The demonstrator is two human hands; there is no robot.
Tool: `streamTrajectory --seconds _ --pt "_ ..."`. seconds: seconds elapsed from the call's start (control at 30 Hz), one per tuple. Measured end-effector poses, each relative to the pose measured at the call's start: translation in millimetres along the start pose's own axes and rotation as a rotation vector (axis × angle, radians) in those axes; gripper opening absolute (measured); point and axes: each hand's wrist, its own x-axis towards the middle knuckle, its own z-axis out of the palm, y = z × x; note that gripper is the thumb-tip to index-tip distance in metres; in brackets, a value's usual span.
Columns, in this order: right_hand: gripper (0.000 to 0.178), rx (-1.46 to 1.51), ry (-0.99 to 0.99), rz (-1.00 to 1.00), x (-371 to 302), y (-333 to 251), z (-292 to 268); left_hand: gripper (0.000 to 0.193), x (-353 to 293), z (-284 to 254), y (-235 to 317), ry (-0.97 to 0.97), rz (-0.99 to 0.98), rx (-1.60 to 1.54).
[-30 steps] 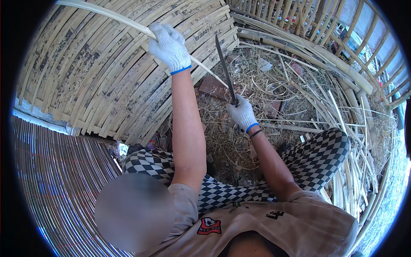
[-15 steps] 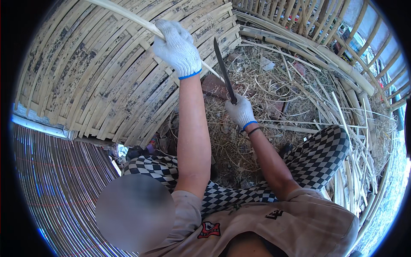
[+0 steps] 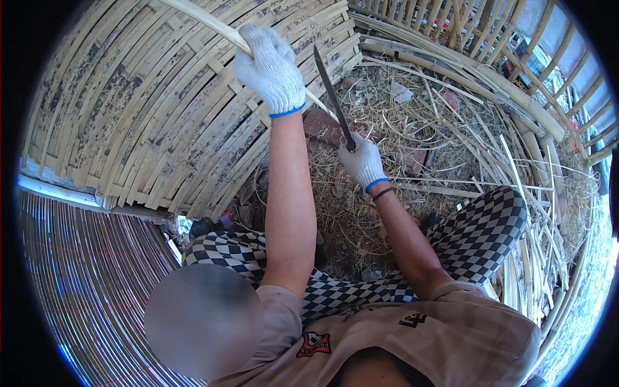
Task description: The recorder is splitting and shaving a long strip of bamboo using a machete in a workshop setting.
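My left hand (image 3: 271,71), in a white knitted glove with a blue cuff, is closed around a long pale bamboo strip (image 3: 206,21). The strip runs from the upper left, through my fist, down toward the blade. Gloved the same way, my right hand (image 3: 362,160) grips a long dark knife (image 3: 331,93) at its lower end, with the blade pointing up and slightly left. The strip's lower end reaches the blade just above my right hand; whether they touch I cannot tell. Behind that spot lies a reddish brick (image 3: 322,127).
A woven bamboo wall (image 3: 148,109) stands on the left. Curly shavings (image 3: 412,122) cover the ground ahead. Loose bamboo strips (image 3: 525,271) lie at the right, and bamboo poles (image 3: 477,77) lie along a slatted fence (image 3: 445,22). My legs in checkered trousers (image 3: 480,235) are folded below.
My left hand and the strip have shifted slightly to the right. The knife's tip has swung a little up and left; my right hand has barely moved.
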Motion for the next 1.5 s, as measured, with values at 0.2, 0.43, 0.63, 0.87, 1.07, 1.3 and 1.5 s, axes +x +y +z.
streamTrajectory --seconds 0.2,0.43,0.63,0.87,1.07,1.3,1.5 --pt "0.022 0.034 0.195 -0.213 -2.7 -19.2 3.5 0.039 0.3 1.5 -1.8 -0.033 0.023 0.06" --pt "0.03 -0.151 -0.078 0.182 -4.8 45.7 14.0 0.041 5.2 -3.9 -0.5 -0.103 0.036 0.017" --pt "0.026 0.008 0.08 -0.037 -4.8 -25.2 4.1 0.041 2.9 -11.0 6.4 -0.093 0.052 0.052" --pt "0.035 -0.217 -0.07 0.192 -19.4 71.9 27.3 0.039 -1.2 -1.8 5.5 -0.079 0.006 0.086" --pt "0.049 -0.246 -0.058 0.356 -54.0 97.7 42.5 0.041 -3.8 -11.0 -11.9 -0.093 -0.13 0.117" --pt "0.053 -0.41 -0.324 0.243 -69.9 85.8 27.3 0.046 -44.3 -70.1 -40.8 0.092 -0.357 0.275" --pt "0.041 -0.115 0.077 -0.21 -32.6 -5.6 -33.6 0.046 -7.9 -61.5 39.8 -0.002 -0.381 0.345"
